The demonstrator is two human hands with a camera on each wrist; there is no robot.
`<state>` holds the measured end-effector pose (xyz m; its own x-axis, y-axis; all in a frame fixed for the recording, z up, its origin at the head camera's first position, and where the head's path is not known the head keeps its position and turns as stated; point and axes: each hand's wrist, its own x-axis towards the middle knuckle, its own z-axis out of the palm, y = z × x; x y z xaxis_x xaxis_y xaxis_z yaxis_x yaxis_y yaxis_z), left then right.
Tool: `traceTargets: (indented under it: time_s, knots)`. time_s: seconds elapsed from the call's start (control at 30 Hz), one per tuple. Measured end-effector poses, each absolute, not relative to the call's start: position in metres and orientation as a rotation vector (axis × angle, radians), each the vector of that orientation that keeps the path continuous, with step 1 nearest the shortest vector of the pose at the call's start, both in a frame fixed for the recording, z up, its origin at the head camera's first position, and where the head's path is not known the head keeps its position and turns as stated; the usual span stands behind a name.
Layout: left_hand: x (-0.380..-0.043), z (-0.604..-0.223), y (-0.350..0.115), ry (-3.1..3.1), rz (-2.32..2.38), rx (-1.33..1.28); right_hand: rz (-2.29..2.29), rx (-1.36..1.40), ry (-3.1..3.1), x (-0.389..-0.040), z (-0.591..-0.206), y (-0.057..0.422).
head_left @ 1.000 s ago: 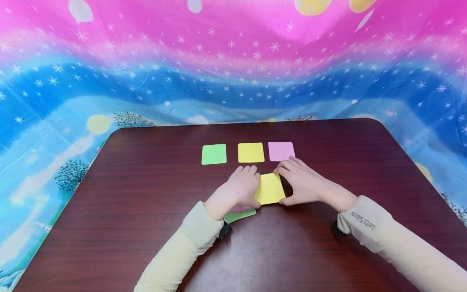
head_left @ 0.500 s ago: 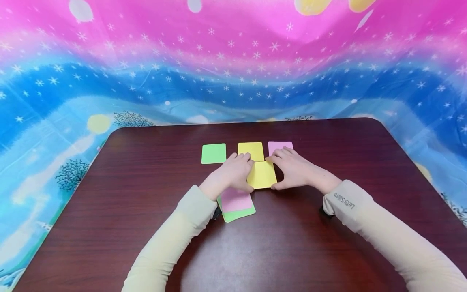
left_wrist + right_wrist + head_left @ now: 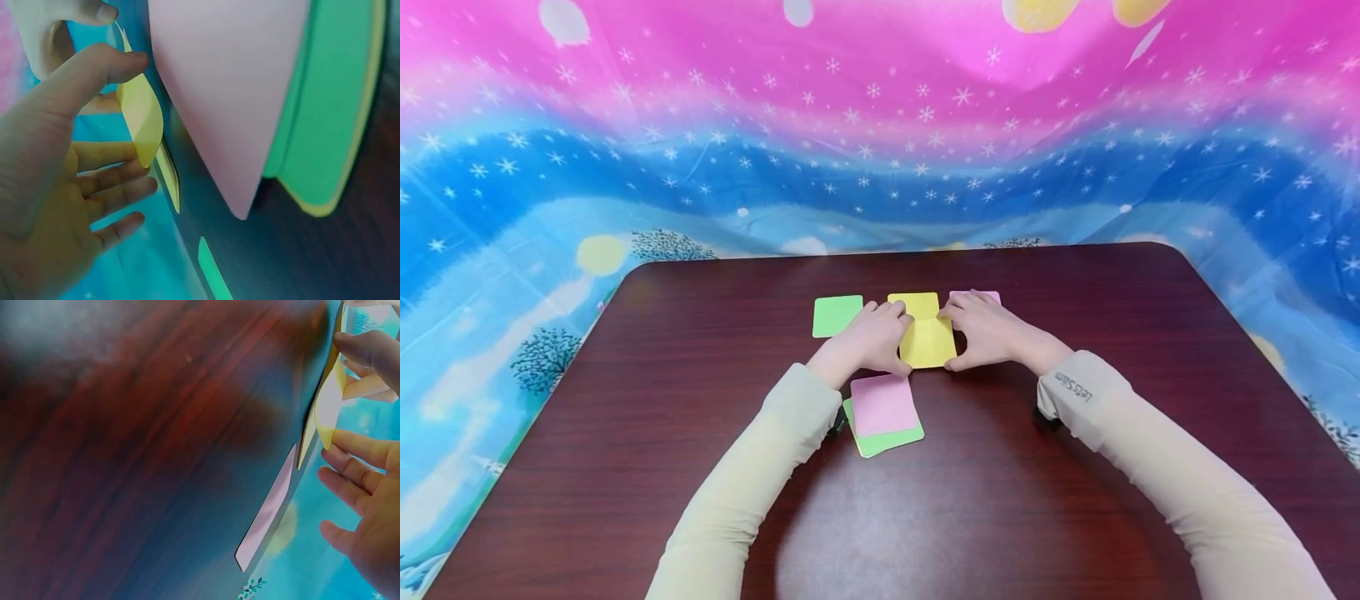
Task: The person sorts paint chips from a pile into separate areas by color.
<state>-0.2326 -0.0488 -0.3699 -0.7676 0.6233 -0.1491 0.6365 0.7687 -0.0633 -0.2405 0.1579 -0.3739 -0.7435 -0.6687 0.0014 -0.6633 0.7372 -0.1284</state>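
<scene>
Now, at ten o'clock from the held yellow card [image 3: 928, 343], a green card [image 3: 833, 317] is left flat on the table [image 3: 625, 433], just beside the left hand [image 3: 867, 337], by whose thumb and fingers the held card's left side is gripped from nine o'clock. Toward seven o'clock, a pink sheet [image 3: 883, 406] over a green sheet [image 3: 891, 439], mostly hidden a second ago, is plainly shown. The held card has been shifted toward eleven o'clock and bowed slightly, so that yellow is laid over yellow in the head view: the far yellow card [image 3: 913, 302], at twelve, is partly covered; whether the two touch cannot be told. From three o'clock the right side is gripped by the right hand [image 3: 994, 331], by which a pink card [image 3: 269, 515] at two is mostly hidden
</scene>
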Motion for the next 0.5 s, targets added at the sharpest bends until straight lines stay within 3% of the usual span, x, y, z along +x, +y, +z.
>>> traceTargets:
  time_s: [0.5]
  knots:
    - [-0.264,-0.37,-0.053,2.815,-0.152,0.906,-0.155,-0.987,2.891,-0.271,-0.378,0.148]
